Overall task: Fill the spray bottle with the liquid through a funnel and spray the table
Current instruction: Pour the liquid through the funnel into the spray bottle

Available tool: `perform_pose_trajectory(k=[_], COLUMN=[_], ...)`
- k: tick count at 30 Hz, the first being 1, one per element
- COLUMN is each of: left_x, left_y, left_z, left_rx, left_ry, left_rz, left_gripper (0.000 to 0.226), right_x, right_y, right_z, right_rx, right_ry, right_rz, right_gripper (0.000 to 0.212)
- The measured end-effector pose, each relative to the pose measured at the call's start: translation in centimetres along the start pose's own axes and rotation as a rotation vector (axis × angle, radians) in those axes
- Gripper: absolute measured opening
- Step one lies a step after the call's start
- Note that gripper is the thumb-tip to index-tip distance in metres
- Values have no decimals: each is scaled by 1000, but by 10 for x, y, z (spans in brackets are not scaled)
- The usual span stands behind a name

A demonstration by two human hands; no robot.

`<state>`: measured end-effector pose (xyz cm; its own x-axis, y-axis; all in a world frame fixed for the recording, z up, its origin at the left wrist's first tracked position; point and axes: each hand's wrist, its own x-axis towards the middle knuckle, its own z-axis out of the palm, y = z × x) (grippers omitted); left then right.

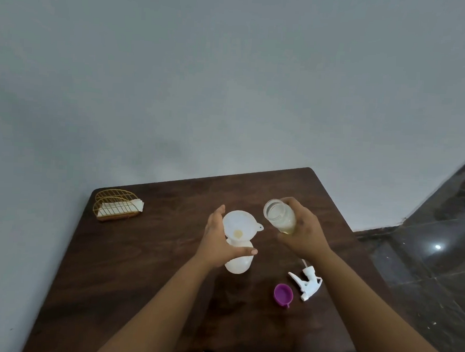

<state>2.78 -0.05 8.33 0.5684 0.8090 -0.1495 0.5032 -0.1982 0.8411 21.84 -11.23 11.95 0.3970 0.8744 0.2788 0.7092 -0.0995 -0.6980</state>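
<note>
So from the head cam you're looking down at a dark wood bench (146, 265) pushed up against a pale grey wall. The left hand (219, 242) is wrapped around the spray bottle (238, 259), thumb curled across its front, fingers going round the far-left side up by the funnel. The bottle is white and see-through, standing about mid-bench with its top off, and a white funnel (241, 226) is sitting in its neck, a little yellowish liquid pooled at the bottom of the cone. The right hand (302, 230) is gripping a clear jar (279, 216) just right of the funnel, held off the bench and tipped so its open mouth faces left toward the funnel, with pale yellow liquid sitting in the lower side of it. Nothing's actually pouring out of the mouth as far as I can see. Nearer and to the right, the white spray trigger head (305, 280) is lying on its side on the bench, tube pointing away, and just left of it there's a small purple cap (283, 294), opening facing up. Way over at the far left corner sits a gold wire napkin holder (116, 203) with white napkins in it. Dark tile floor (432, 240) shows off to the right.
</note>
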Motion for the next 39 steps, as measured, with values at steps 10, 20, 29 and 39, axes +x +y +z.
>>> perform_pose_trajectory(k=[10,20,29,39], left_x=[-2,-10,-9,-9], left_y=[-2,-5,-7,-10], left_z=[15,26,27,29], left_rx=[-102,-234,-309,-338], left_ry=[134,237,240,249], left_rz=[-26,-67,-78,-55], left_gripper=[123,95,86,84], right_x=[54,80,86,83], right_y=[30,28,24,18], right_z=[14,29,36,40], right_rx=[-112,-229,-249,-276], right_ry=[-155,-231,-246,-270], right_rz=[-191,-338,-365,-405], right_gripper=[47,45,47,38])
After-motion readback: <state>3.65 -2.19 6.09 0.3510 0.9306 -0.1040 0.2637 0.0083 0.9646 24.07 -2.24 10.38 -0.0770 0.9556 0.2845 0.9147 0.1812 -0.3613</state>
